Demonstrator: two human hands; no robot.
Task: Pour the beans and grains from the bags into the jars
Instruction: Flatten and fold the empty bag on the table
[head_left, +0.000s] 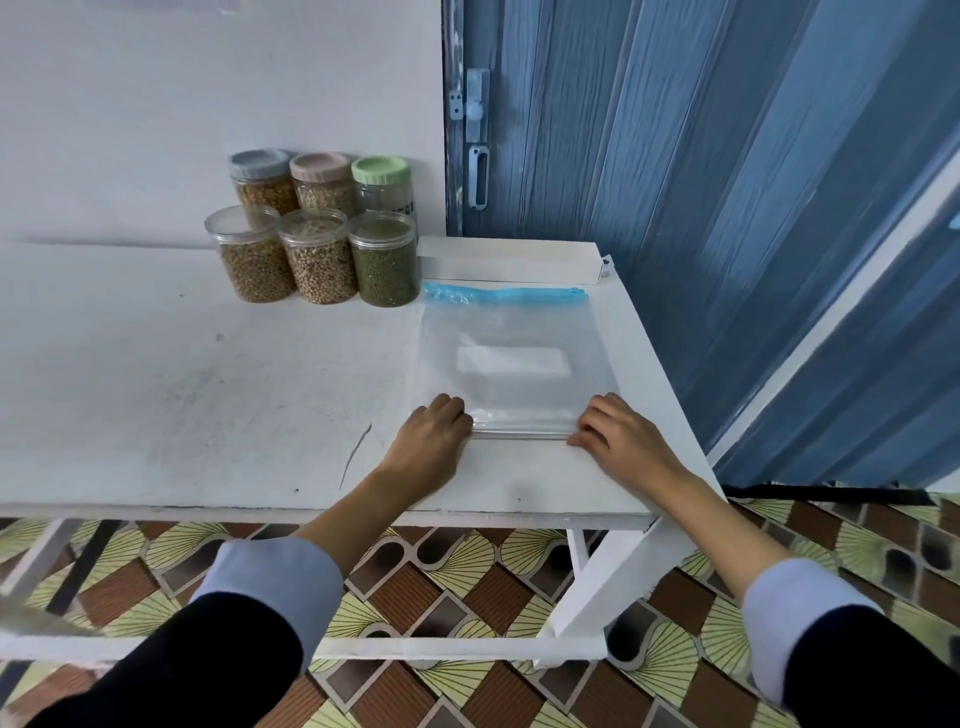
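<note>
A flat, empty clear zip bag (511, 364) with a blue zip strip at its far end lies on the white table (208, 395) at the right. My left hand (434, 434) pinches the bag's near-left corner and my right hand (618, 434) pinches its near-right corner, both resting on the table. Several jars stand at the back against the wall. Three in front have no lids: brown beans (252, 254), tan grains (319, 257) and green beans (384, 260). Behind them stand three lidded jars (322, 179); the green-lidded one looks nearly empty.
A long white box (511, 265) lies beyond the bag near the table's far right corner. A blue folding door (701, 182) stands to the right. The table's right edge runs close to my right hand. Patterned floor (467, 597) shows below.
</note>
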